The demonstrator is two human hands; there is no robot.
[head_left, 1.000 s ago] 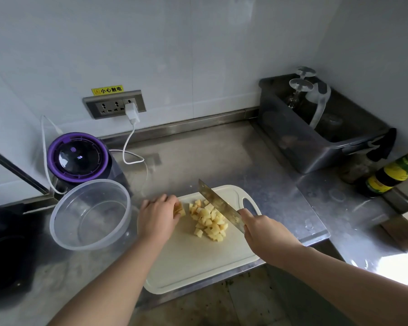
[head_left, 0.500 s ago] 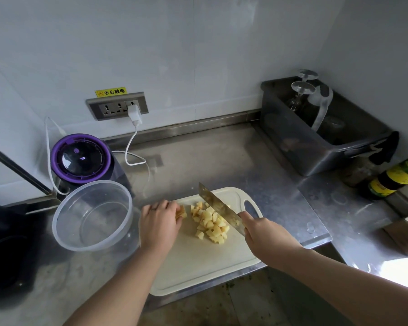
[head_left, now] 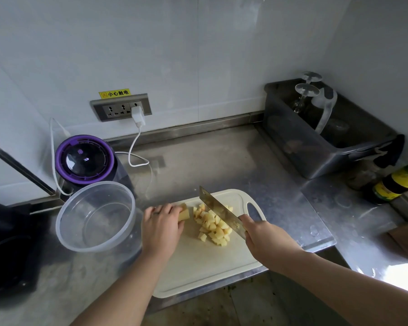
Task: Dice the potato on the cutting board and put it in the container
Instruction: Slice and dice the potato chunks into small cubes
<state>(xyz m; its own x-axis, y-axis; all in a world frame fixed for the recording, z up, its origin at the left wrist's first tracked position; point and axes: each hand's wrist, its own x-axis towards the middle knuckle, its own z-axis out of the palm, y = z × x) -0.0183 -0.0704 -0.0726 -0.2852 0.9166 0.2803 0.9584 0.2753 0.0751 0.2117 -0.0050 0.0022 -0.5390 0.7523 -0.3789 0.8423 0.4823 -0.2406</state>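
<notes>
A white cutting board [head_left: 205, 267] lies at the front edge of the steel counter. On it is a pile of several yellow potato cubes [head_left: 213, 225]. My left hand [head_left: 160, 228] holds down a remaining uncut potato piece [head_left: 183, 214] with curled fingers. My right hand [head_left: 266, 241] grips the handle of a cleaver [head_left: 218, 209], whose blade slants over the pile's right side, just right of the uncut piece. A clear round plastic container [head_left: 96, 216], with nothing in it, stands to the left of the board.
A purple-lidded appliance [head_left: 84, 160] stands behind the container, with a white cable running to a wall socket [head_left: 121, 108]. A dark bin [head_left: 325, 137] with glassware sits at the back right. Bottles [head_left: 396, 182] stand at the right. A black object is at the far left.
The view has shifted slightly. The cleaver and both hands stay over the board in nearly the same place; the pile of cubes looks unchanged.
</notes>
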